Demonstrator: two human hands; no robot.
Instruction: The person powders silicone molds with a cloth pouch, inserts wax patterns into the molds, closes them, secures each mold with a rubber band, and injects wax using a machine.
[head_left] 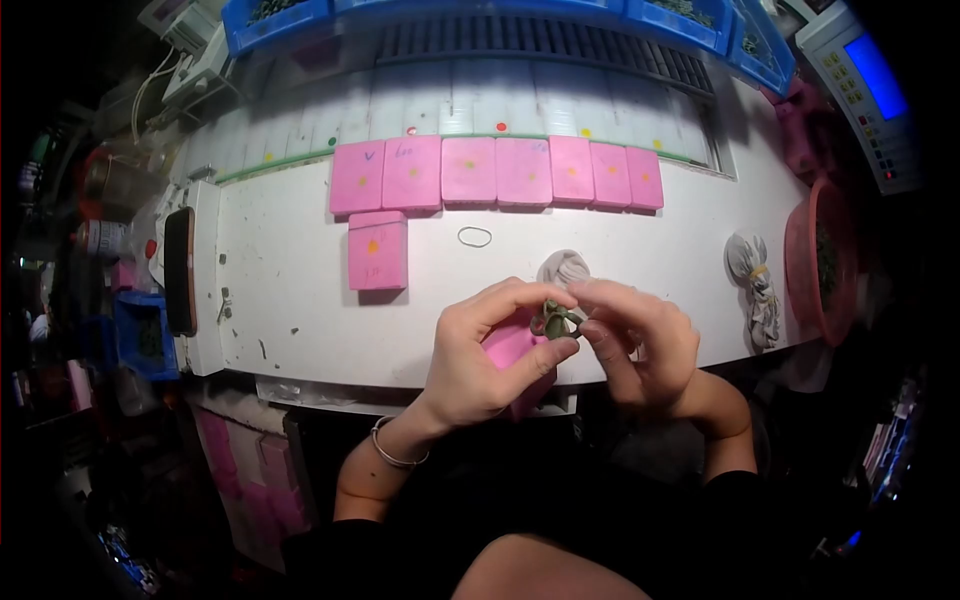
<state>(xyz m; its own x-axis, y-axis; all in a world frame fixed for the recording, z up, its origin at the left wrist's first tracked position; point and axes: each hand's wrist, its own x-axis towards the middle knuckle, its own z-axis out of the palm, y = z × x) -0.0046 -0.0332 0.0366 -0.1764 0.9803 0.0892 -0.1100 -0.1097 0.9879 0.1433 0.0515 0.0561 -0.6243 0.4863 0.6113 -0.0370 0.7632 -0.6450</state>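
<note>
Matt pink block [510, 347], smooth tabletop [300, 250]

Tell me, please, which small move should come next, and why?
Perhaps the right hand should gently pull one strand from the small green bunch, because the left hand pinches that bunch and the right fingertips are close beside it.

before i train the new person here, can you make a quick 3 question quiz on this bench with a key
1. How many pink blocks make up the long row?
2. True or false: the left hand is empty.
3. As seen in the picture, the single pink block just below the row sits under which part of it?
a) right end
b) left end
c) exact middle

Key:
1. Seven
2. False; it holds a small green bundle
3. b
</note>
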